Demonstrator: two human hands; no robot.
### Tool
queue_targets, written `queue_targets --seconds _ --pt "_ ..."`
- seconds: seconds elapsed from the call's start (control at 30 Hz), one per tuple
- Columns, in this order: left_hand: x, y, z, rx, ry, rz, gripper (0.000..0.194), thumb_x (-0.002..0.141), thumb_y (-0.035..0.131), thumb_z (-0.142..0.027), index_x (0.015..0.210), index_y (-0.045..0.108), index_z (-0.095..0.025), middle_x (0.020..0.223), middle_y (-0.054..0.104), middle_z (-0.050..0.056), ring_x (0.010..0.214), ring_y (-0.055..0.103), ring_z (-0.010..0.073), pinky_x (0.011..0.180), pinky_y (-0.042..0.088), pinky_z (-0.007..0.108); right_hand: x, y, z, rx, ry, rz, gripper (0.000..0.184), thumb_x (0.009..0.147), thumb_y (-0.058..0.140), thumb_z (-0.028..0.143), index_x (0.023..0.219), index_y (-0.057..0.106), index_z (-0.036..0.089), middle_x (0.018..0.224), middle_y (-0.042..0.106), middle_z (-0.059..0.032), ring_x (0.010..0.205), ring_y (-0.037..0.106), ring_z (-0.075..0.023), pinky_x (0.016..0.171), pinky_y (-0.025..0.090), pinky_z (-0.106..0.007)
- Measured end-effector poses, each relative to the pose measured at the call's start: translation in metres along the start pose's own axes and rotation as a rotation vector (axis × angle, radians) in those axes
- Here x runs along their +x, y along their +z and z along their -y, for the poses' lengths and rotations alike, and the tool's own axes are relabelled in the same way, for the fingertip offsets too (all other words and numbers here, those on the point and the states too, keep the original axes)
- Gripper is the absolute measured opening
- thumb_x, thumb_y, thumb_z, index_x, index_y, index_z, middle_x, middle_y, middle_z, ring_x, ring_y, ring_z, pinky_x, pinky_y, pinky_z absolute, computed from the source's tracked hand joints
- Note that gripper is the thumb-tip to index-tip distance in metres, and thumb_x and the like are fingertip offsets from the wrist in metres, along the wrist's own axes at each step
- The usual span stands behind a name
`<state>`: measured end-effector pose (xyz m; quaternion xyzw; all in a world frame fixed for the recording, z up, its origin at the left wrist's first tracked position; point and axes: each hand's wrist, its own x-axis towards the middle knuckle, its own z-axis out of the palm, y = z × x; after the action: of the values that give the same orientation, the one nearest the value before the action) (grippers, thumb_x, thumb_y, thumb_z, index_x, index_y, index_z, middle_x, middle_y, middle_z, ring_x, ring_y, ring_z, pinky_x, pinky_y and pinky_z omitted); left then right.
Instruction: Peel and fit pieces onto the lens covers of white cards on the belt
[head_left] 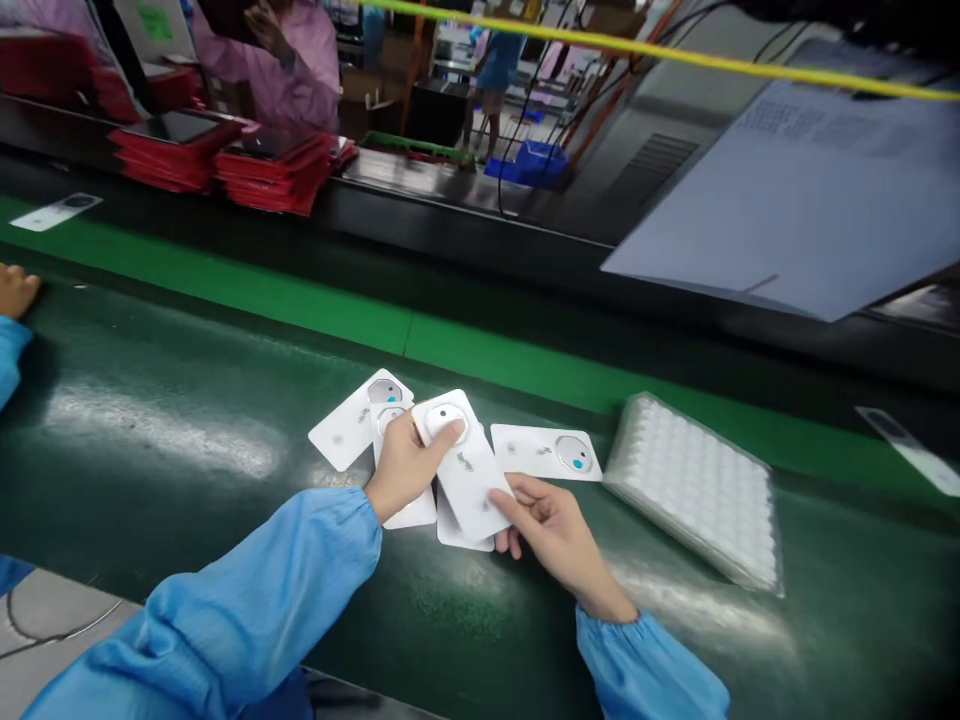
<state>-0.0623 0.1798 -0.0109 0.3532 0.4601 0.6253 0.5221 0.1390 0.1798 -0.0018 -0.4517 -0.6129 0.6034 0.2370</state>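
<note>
A white phone back cover [474, 480] with a round camera ring is tilted between my two hands. My left hand [409, 455] is closed on its upper left edge, the thumb pressing on the ring. At the lower right corner, my right hand [547, 520] pinches the same cover between thumb and fingers. Just under it shows part of another cover [457, 537]; whether a hand also grips that one is unclear. Several similar covers lie around my hands: one cover [345, 430] at the left, one partly behind my left wrist, and one cover [529, 450] at the right with a blue dot.
A stack of clear trays with white cells [697, 490] stands right of my hands. Beyond runs a bright green strip [450, 350] carrying a cover [52, 212] at far left. Red stacks [270, 175], a hanging paper sheet [787, 200] and a co-worker's hand [16, 292] are around.
</note>
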Motion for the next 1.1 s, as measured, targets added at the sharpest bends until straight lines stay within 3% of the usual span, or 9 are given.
queue_targets --seconds 0.13,0.27,0.37,0.43,0.53,0.7,0.8,1.0,1.1 --pt "0.004 -0.014 -0.004 0.311 0.168 0.072 0.062 0.095 0.066 -0.036 0.149 0.047 -0.011 0.136 0.067 0.020 0.123 0.066 0.0269 0.099 0.058 0.040 0.061 -0.020 0.021 0.009 -0.078 -0.221 0.054 0.080 0.076 0.065 0.092 0.072 0.013 0.048 0.060 0.0004 0.038 0.050 -0.0117 0.038 0.043 -0.023" --pt "0.003 -0.024 -0.002 0.858 0.408 0.226 0.046 0.101 0.057 -0.031 0.143 0.054 -0.013 0.140 0.065 0.017 0.133 0.059 0.0273 0.117 0.045 0.049 0.139 -0.043 0.051 -0.053 -0.151 -0.368 0.042 0.091 0.069 0.053 0.091 0.071 0.012 0.061 0.067 -0.0057 0.052 0.063 -0.0158 0.050 0.056 -0.027" --pt "0.003 -0.026 0.002 0.936 0.474 0.336 0.043 0.096 0.065 -0.027 0.137 0.059 -0.016 0.139 0.067 0.015 0.136 0.058 0.0328 0.124 0.031 0.061 0.165 -0.052 0.059 -0.153 -0.207 -0.467 0.038 0.096 0.064 0.046 0.104 0.072 0.010 0.089 0.076 -0.0165 0.075 0.074 -0.0229 0.065 0.064 -0.035" --pt "0.003 -0.025 0.004 1.016 0.495 0.401 0.053 0.094 0.067 -0.028 0.144 0.054 -0.017 0.147 0.061 0.017 0.142 0.051 0.0364 0.125 0.024 0.067 0.155 -0.056 0.054 -0.250 -0.262 -0.510 0.037 0.094 0.067 0.043 0.113 0.072 0.011 0.107 0.077 -0.0188 0.091 0.075 -0.0263 0.074 0.065 -0.039" --pt "0.004 -0.026 0.006 1.200 0.490 0.466 0.062 0.096 0.065 -0.032 0.152 0.043 -0.017 0.157 0.050 0.018 0.149 0.042 0.0367 0.125 0.018 0.070 0.107 -0.066 0.033 -0.408 -0.358 -0.519 0.036 0.089 0.070 0.042 0.116 0.074 0.018 0.120 0.075 -0.0147 0.106 0.073 -0.0274 0.084 0.063 -0.039" --pt "0.010 -0.027 0.000 1.224 0.396 0.489 0.072 0.095 0.065 -0.028 0.159 0.032 -0.019 0.154 0.054 0.016 0.146 0.047 0.0317 0.127 0.014 0.067 0.007 -0.102 0.002 -0.606 -0.422 -0.651 0.029 0.091 0.064 0.045 0.101 0.077 0.020 0.115 0.076 -0.0146 0.109 0.071 -0.0315 0.090 0.060 -0.048" --pt "0.011 -0.024 -0.005 1.219 0.353 0.493 0.077 0.093 0.067 -0.028 0.159 0.031 -0.018 0.153 0.054 0.016 0.144 0.049 0.0311 0.128 0.013 0.065 -0.026 -0.107 -0.013 -0.652 -0.432 -0.703 0.028 0.095 0.060 0.043 0.099 0.076 0.020 0.105 0.077 -0.0152 0.102 0.071 -0.0319 0.088 0.060 -0.051" --pt "-0.001 -0.014 -0.005 1.281 0.404 0.568 0.079 0.094 0.066 -0.037 0.161 0.028 -0.019 0.162 0.043 0.017 0.153 0.036 0.0350 0.126 0.006 0.070 -0.016 -0.052 -0.042 -0.797 -0.557 -0.442 0.038 0.098 0.063 0.041 0.131 0.068 0.025 0.137 0.067 -0.0126 0.128 0.062 -0.0311 0.109 0.052 -0.051" --pt "-0.009 -0.011 -0.003 1.278 0.404 0.604 0.080 0.093 0.068 -0.041 0.161 0.030 -0.021 0.161 0.046 0.017 0.151 0.039 0.0346 0.127 0.007 0.070 0.003 -0.042 -0.044 -0.887 -0.639 -0.522 0.044 0.100 0.058 0.043 0.139 0.061 0.021 0.141 0.063 -0.0176 0.130 0.060 -0.0338 0.108 0.051 -0.055"
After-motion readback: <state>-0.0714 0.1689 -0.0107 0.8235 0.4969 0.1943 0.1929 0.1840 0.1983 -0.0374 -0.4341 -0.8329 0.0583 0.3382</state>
